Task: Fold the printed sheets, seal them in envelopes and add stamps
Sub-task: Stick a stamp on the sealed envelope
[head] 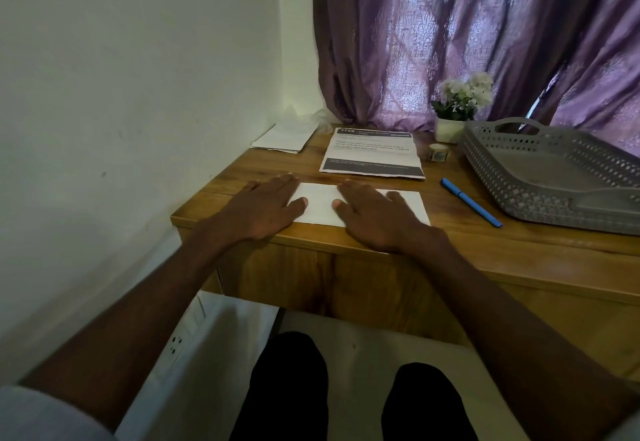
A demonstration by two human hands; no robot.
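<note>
Seen from the head camera, a seated person presses both hands flat on a folded white sheet (320, 205) lying at the near edge of a wooden tabletop (450, 243). The left hand (263, 210) covers the sheet's left end, its fingers (277, 186) straight and spread, gripping nothing; the right hand (374, 215) lies on the sheet's right half, fingers likewise extended and relaxed, thumb tips of the two hands near each other over the paper.

Just beyond the folded sheet rests a stack of printed sheets (372, 153) with dark header and footer bands, flat and facing up. A small pile of white envelopes (285, 139) sits at the far left corner against the wall. To the right of the printed stack stands a roll of stamps (438, 152), near a white pot of pale flowers (457, 108). A blue pen (471, 202) lies diagonally between the folded sheet and a grey perforated plastic tray (519, 205) at the right. A purple curtain (467, 32) hangs behind the tabletop.
</note>
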